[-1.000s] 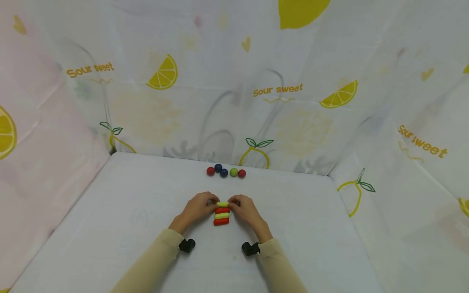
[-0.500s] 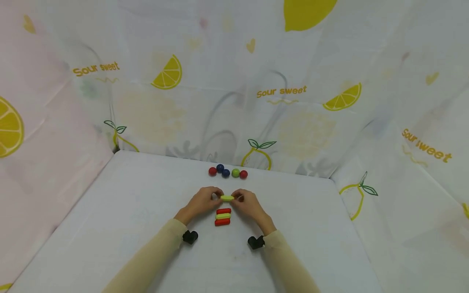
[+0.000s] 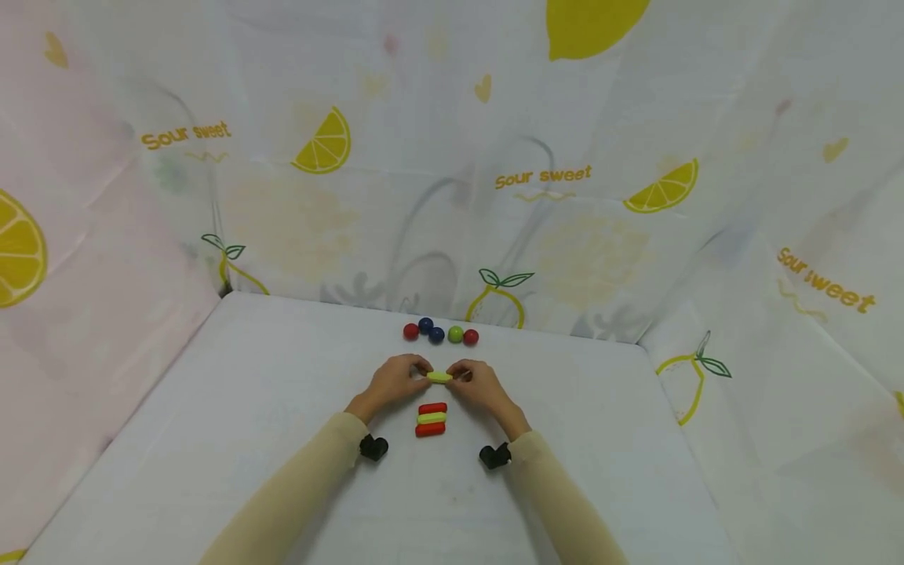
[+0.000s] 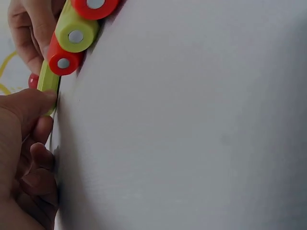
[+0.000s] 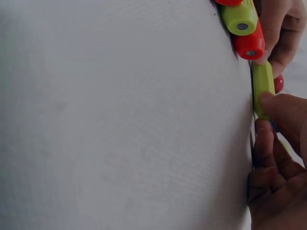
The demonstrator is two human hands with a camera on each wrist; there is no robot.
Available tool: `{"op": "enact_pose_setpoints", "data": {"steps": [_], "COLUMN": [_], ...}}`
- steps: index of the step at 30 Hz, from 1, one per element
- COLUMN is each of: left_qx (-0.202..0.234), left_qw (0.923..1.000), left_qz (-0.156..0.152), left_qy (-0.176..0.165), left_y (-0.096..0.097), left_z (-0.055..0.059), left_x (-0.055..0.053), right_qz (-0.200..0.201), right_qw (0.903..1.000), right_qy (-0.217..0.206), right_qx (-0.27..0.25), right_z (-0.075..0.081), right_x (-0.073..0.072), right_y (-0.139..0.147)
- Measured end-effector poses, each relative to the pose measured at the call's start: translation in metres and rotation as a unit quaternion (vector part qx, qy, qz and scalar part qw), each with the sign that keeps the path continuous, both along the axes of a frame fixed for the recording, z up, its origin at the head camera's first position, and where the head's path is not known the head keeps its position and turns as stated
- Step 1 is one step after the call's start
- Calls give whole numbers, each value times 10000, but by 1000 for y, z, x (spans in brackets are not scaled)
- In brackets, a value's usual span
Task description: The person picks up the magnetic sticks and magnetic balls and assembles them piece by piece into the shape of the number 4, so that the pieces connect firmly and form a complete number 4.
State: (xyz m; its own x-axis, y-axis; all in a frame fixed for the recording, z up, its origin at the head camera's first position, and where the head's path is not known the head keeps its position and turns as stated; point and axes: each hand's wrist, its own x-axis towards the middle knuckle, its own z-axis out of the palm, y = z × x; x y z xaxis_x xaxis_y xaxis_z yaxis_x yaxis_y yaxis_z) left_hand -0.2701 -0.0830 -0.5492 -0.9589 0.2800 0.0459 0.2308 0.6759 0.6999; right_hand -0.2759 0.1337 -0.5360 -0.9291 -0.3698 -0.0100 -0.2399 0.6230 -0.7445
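Lime rod point(image 3: 439, 377): held lengthwise between both hands, just beyond the row of rods and apart from it — whether it touches the counter point(image 3: 579, 439), I cannot tell.
Left hand point(image 3: 394, 380): thumb and finger pinching the rod's left end.
Right hand point(image 3: 483, 385): pinching the opposite end the same way.
Row of rods: far red rod point(image 3: 432, 408), lime middle rod point(image 3: 431, 418) and near red rod point(image 3: 430, 430), side by side, with pale discs in their ends.
Five balls point(image 3: 436, 336): two red, two blue, one green, near the counter's back edge.
Risk: only fingertips hold the rod, so uneven pressure could tip or drop it. Those discs look metallic — if magnetic, they might tug a neighbour askew. A careless knuckle could send a ball rolling.
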Motion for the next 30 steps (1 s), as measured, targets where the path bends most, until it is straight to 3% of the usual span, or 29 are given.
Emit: {"op": "enact_pose_setpoints", "data": {"steps": [7, 14, 17, 24, 30], "left_qx": [70, 36, 287, 934, 896], "left_qw": [9998, 10000, 9996, 9944, 9916], "left_qz": [176, 46, 28, 496, 915], "left_qy": [3, -26, -73, -24, 188], "left_y": [3, 0, -3, -14, -32], "left_z": [-3, -3, 1, 5, 9], "left_x": [3, 2, 0, -10, -22], "right_qz": [147, 98, 87, -23, 11], "right_qw": [9999, 9999, 9998, 9999, 9995], "right_qy": [-69, -61, -42, -101, -160], "right_qx": [-47, -109, -147, -131, -264], "right_z": [2, 0, 0, -3, 0], "right_x": [1, 1, 2, 5, 5], "right_y": [2, 0, -1, 1, 0]}}
